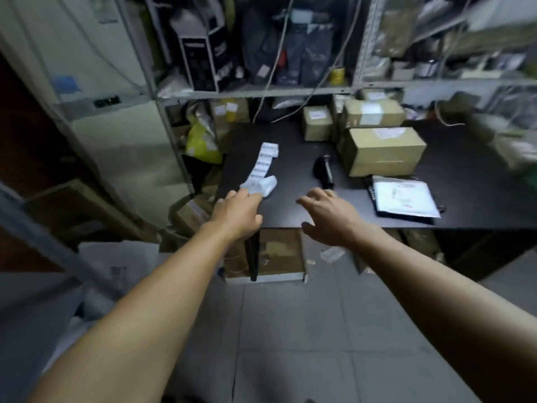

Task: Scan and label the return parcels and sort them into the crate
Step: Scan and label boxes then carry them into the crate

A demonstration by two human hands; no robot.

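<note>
Black table (290,158) stands before cluttered shelves, bearing boxes and a scanner (323,171). Left hand (236,212) touches the label strip (261,173), grip unclear; right hand (328,218) hovers with fingers spread, holding nothing.

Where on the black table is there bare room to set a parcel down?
Bare patches on the black table: the middle, between the label strip and the scanner; and the right end beyond the large cardboard box and white mailer. The back edge is crowded with stacked boxes.

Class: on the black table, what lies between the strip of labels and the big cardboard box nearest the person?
In the head view, the black scanner lies on the black table between the strip of labels and the big cardboard box; otherwise that stretch is bare.
</note>
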